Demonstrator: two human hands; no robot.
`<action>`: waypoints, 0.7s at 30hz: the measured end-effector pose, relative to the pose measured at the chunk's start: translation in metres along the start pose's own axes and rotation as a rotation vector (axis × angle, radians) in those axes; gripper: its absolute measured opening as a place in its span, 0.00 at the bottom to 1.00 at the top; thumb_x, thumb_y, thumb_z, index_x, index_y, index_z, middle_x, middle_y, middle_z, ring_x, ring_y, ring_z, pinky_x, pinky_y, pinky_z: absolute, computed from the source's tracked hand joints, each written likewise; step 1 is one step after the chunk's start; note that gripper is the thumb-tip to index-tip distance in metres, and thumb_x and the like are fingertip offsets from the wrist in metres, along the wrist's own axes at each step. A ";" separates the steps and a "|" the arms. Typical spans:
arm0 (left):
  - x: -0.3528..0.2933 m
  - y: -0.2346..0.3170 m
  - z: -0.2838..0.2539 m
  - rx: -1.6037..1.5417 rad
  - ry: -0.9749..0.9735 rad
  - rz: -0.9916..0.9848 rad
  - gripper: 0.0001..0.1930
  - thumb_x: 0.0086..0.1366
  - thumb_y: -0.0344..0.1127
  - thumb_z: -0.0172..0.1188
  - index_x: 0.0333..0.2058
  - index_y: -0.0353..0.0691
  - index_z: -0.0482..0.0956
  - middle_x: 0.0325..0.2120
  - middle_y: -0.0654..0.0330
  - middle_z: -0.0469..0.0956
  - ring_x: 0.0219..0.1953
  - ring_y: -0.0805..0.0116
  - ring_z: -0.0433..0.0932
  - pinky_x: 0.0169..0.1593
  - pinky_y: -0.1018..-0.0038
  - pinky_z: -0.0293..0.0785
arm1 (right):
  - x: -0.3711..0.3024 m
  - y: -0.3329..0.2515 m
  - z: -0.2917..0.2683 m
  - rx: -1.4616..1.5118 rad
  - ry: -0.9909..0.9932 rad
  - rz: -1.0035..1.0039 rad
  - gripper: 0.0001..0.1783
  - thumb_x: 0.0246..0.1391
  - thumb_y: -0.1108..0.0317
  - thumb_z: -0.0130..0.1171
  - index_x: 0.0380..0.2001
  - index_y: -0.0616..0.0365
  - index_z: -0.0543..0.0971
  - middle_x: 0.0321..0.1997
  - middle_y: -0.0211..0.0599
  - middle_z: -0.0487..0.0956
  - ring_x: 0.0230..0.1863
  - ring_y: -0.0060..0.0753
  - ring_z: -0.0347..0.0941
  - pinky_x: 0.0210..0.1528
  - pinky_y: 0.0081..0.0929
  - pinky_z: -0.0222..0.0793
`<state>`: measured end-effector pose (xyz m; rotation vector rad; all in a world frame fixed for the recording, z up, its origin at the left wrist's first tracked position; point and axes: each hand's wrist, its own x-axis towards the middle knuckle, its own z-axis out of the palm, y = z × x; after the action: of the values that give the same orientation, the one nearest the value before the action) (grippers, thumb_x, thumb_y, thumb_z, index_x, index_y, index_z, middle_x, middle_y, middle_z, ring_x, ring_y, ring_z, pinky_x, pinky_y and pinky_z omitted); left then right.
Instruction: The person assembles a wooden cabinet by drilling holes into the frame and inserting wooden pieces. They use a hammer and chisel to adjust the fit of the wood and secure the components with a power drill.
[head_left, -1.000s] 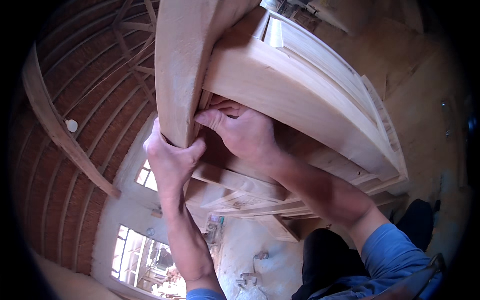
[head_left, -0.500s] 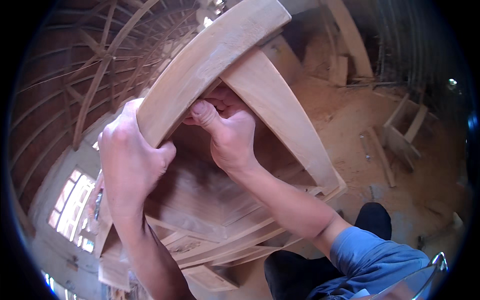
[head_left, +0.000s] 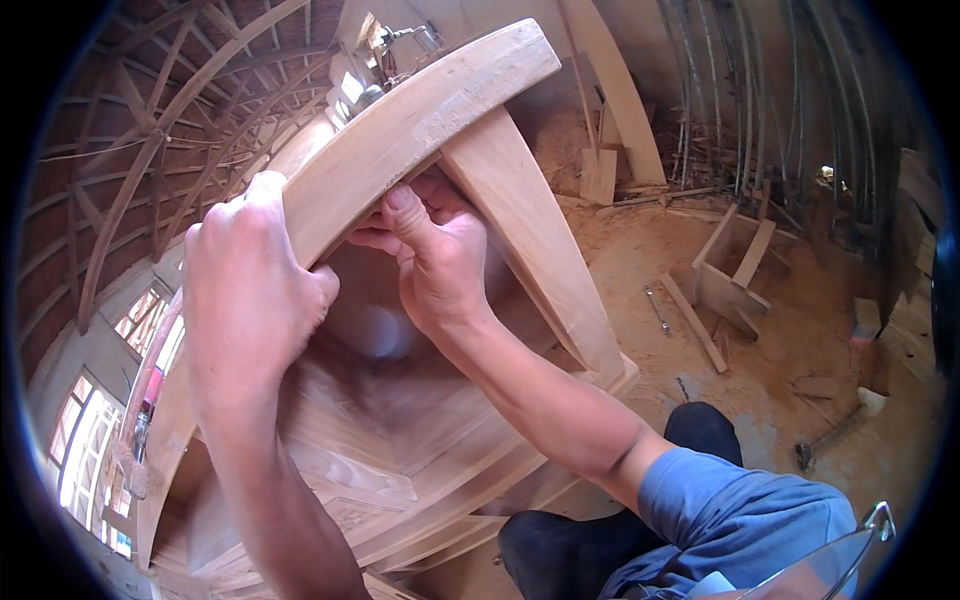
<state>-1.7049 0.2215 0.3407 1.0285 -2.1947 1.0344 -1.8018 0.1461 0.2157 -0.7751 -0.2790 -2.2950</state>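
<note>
Clasps thick wooden rail (head_left: 420,120), set across the top of the crosspiece (head_left: 540,240), with left hand (head_left: 250,270) closed round it; half-curls right hand (head_left: 440,260) beneath, left of the crosspiece; cannot tell whether holding anything. Looks stiff, probably heavy, best taken by both edges. Shows small wooden frame (head_left: 755,255) nearer the crosspiece than half a second ago.
</note>
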 end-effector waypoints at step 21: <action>-0.002 0.004 -0.006 0.019 -0.003 -0.027 0.25 0.41 0.26 0.68 0.43 0.29 0.78 0.32 0.37 0.82 0.39 0.38 0.82 0.46 0.54 0.78 | -0.001 0.001 -0.001 0.019 -0.039 0.009 0.28 0.58 0.55 0.70 0.49 0.69 0.76 0.44 0.45 0.83 0.45 0.39 0.83 0.48 0.42 0.82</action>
<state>-1.7067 0.2286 0.3407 1.0651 -2.1716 1.0442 -1.8010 0.1455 0.2145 -0.8110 -0.3136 -2.2671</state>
